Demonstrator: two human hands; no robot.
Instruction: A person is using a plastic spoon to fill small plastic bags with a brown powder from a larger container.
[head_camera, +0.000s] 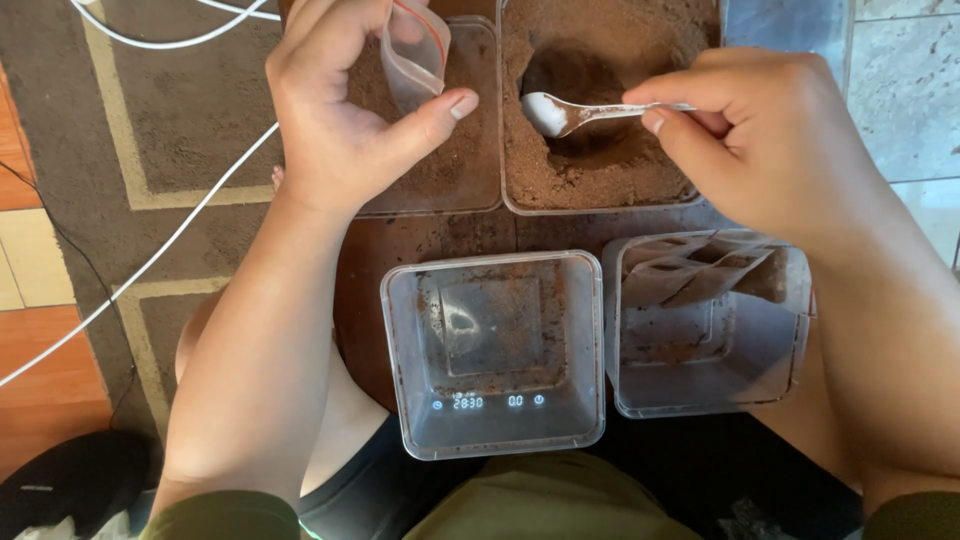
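My left hand (345, 110) holds a small clear zip bag (415, 55) with a red seal strip, above the left tub of brown powder (450, 170). My right hand (770, 140) pinches the handle of a white spoon (560, 113). The spoon's bowl looks bare and hovers over a scooped hollow in the right tub of brown powder (600, 170). Below them, an empty clear container (495, 350) sits on a digital scale whose display is lit. To its right, another clear container (705, 330) holds several small filled bags.
A dark brown low table (365, 290) carries the tubs. White cables (160, 250) run across a brown rug with tan lines at left. Grey tiles lie at the upper right, orange flooring at far left. My knees and dark clothing fill the bottom.
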